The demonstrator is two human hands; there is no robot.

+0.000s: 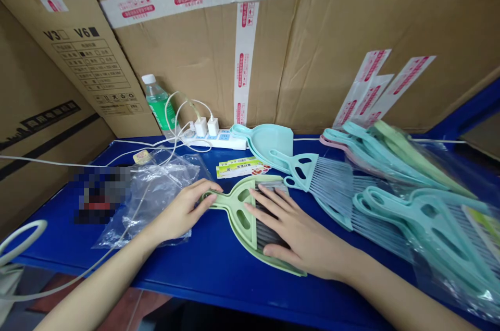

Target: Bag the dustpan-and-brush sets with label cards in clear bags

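Observation:
A light green dustpan with a small green brush (242, 205) nested in it lies on the blue table (219, 258) in front of me. My left hand (183, 211) curls around the handle end of the set, fingers closed on it. My right hand (291, 227) lies flat with spread fingers on the brush's grey bristles, pressing them into the pan.
Clear plastic bags (156, 190) lie left of the set. Teal dustpans (269, 141), a teal brush (320, 177) and bagged sets (422, 206) fill the right. A power strip (213, 138), a green bottle (158, 104), a printed label (242, 167) and cardboard boxes (332, 44) stand behind.

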